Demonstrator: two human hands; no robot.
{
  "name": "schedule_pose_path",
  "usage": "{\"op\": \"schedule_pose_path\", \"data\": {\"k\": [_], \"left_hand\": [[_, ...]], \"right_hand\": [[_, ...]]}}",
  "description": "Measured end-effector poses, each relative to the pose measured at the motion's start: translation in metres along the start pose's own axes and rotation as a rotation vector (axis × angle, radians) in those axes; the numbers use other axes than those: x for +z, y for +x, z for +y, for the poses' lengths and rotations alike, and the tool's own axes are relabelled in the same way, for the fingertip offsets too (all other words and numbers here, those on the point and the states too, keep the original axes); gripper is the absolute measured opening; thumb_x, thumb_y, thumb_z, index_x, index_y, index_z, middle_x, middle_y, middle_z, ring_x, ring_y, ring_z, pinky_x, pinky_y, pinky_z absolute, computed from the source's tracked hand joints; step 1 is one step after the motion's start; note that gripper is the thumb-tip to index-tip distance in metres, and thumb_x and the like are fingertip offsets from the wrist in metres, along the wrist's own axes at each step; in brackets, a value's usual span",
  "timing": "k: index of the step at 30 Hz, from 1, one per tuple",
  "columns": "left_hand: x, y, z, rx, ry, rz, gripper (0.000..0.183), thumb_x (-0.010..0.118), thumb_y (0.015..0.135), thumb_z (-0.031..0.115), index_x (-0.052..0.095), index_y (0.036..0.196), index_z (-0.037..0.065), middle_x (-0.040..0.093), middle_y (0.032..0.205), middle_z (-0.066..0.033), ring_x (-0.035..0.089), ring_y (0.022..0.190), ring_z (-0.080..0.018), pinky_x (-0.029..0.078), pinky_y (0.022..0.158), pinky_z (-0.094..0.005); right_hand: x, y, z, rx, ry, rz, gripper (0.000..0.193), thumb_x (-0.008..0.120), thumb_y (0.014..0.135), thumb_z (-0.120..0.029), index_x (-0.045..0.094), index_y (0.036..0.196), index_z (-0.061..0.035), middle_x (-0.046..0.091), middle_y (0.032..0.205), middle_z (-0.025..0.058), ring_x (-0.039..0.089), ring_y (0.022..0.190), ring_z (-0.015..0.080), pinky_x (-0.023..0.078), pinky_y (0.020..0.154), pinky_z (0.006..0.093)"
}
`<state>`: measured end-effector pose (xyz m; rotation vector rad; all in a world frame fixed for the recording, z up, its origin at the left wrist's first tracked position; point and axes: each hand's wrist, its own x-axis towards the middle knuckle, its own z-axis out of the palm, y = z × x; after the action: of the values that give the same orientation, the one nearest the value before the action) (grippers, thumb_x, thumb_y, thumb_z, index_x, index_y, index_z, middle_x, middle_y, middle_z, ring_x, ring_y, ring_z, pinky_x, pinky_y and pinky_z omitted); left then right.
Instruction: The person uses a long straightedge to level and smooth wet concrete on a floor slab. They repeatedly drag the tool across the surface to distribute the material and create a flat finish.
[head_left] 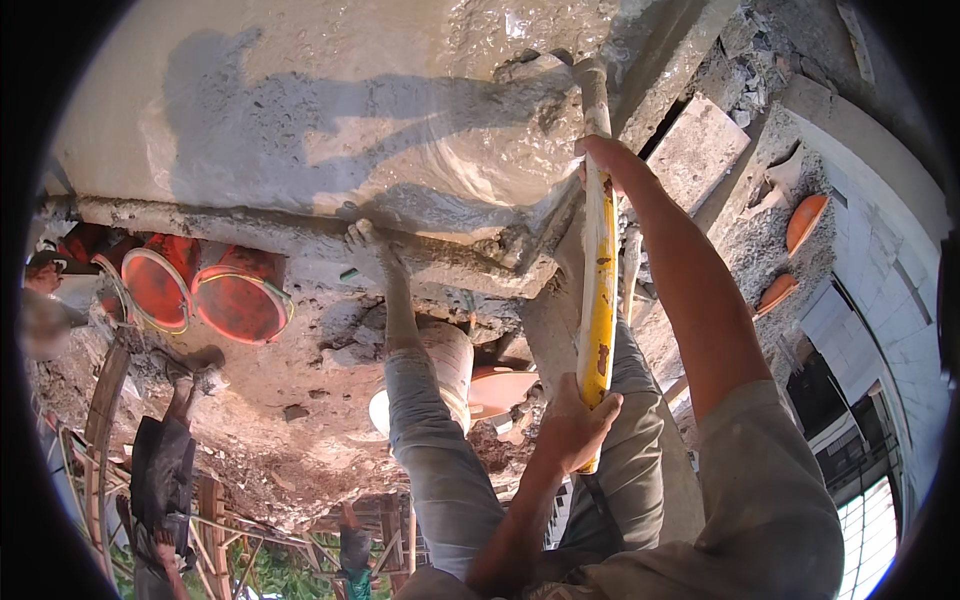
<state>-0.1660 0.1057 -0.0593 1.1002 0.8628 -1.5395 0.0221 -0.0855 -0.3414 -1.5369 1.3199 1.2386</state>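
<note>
A long yellow handle (600,290), chipped and smeared with grey cement, runs up and away in front of me. My left hand (577,428) wraps round its near end, close to my body. Farther up, my right hand (606,162) grips the cement-coated part. The far end reaches wet grey concrete (420,130). A lump of concrete beside that end hides the tool's head, so I cannot tell its kind.
A raised concrete edge (210,215) borders the wet mix; my bare left foot (370,250) rests on it. Red buckets (240,300) stand at the left. A white bucket (448,360) is beside my left leg. Another person (165,460) stands lower left. Orange pans (805,222) lie at right.
</note>
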Motion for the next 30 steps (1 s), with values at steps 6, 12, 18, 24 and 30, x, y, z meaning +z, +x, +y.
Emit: {"op": "schedule_pose_path", "data": {"k": [6, 12, 18, 24, 30], "left_hand": [[-0.099, -0.088, 0.060, 0.181, -0.056, -0.021, 0.041, 0.068, 0.092, 0.029, 0.048, 0.109, -0.002, 0.060, 0.082, -0.0091, 0.063, 0.063, -0.0158, 0.052, 0.059, -0.0333], [-0.312, -0.160, -0.029, 0.024, 0.492, 0.047, 0.057, 0.074, 0.069, 0.026, 0.056, 0.117, 0.004, 0.064, 0.085, -0.0150, 0.062, 0.073, -0.0219, 0.050, 0.067, -0.0375], [-0.502, -0.139, -0.214, 0.109, 1.055, 0.842, 0.038, 0.084, 0.066, 0.023, 0.058, 0.092, 0.013, 0.065, 0.089, -0.0091, 0.063, 0.085, -0.0345, 0.049, 0.075, -0.0484], [-0.439, -0.062, -0.209, 0.335, 0.911, 0.898, 0.023, 0.077, 0.069, 0.015, 0.061, 0.085, 0.011, 0.065, 0.085, -0.0125, 0.063, 0.085, -0.0357, 0.050, 0.073, -0.0486], [-0.220, 0.015, -0.089, 0.604, 0.516, 0.267, 0.044, 0.076, 0.074, 0.018, 0.063, 0.113, 0.003, 0.069, 0.101, -0.0178, 0.067, 0.093, -0.0339, 0.052, 0.085, -0.0406]], "right_hand": [[0.049, -0.041, -0.021, -0.059, 0.061, -0.007, 0.028, 0.065, 0.086, -0.025, 0.054, 0.103, -0.0065, 0.059, 0.073, 0.0084, 0.057, 0.057, 0.0192, 0.050, 0.055, 0.0369], [0.223, -0.155, 0.016, 0.004, 0.537, 0.142, 0.049, 0.067, 0.087, -0.028, 0.049, 0.121, 0.0014, 0.060, 0.099, 0.0147, 0.061, 0.081, 0.0252, 0.054, 0.070, 0.0446], [0.378, -0.280, 0.078, -0.250, 0.939, -0.241, 0.012, 0.064, 0.084, -0.011, 0.063, 0.093, -0.0030, 0.067, 0.084, 0.0079, 0.065, 0.082, 0.0190, 0.050, 0.079, 0.0340], [0.274, -0.345, 0.077, -0.460, 0.947, -0.288, 0.024, 0.063, 0.088, -0.018, 0.064, 0.101, 0.0029, 0.068, 0.096, 0.0170, 0.064, 0.092, 0.0247, 0.049, 0.085, 0.0403], [0.048, -0.253, -0.037, -0.734, 0.799, 0.155, 0.019, 0.056, 0.091, -0.020, 0.058, 0.092, -0.0017, 0.056, 0.080, 0.0089, 0.057, 0.068, 0.0235, 0.051, 0.071, 0.0413]]}}
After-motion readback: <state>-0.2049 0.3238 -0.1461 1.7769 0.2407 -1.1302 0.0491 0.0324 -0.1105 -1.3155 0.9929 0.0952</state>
